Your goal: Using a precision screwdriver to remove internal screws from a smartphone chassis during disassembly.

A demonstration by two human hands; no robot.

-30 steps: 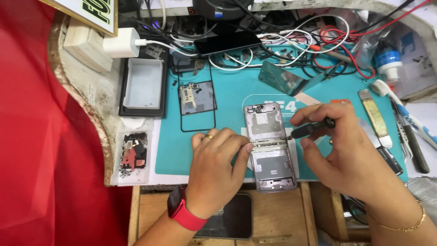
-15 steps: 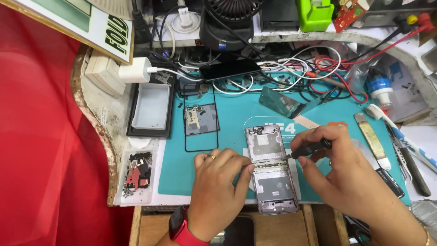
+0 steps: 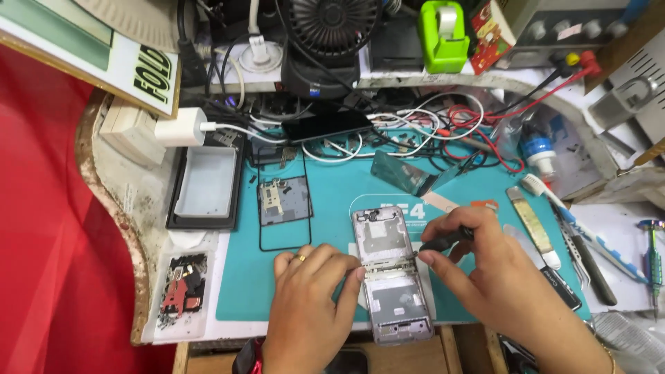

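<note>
The right hand [image 3: 495, 277] pinches a thin black tool [image 3: 443, 242] between the thumb and the first fingers, closed tight on its handle. The tip of the tool points left and meets the right edge of an opened folding phone [image 3: 388, 277], close to the hinge in its middle. The left hand [image 3: 315, 298] lies flat beside the phone on its left side; its fingertips [image 3: 355, 271] press on the hinge zone and hold the phone steady, so the hand is pressing, not wrapped around it. On one finger of this hand there is a ring.

The phone lies open, without its back covers, on a teal work mat [image 3: 277, 291]. It stands lengthwise, the upper half toward the back of the bench and the lower half reaching the front edge of the mat.

To the left of the phone, on the same mat, a removed phone part with a thin black frame [image 3: 284, 202] rests. Further left are a grey tray [image 3: 206, 181] and a small tray of tiny parts [image 3: 181, 287]. To the right of the right hand lie a toothbrush [image 3: 554, 201], tweezers [image 3: 589, 260] and a screwdriver with a green grip [image 3: 653, 260]. Behind the mat, white, black and red cables [image 3: 415, 131] are tangled, with a black fan [image 3: 331, 41] and a green tape dispenser [image 3: 443, 34] above them.
</note>
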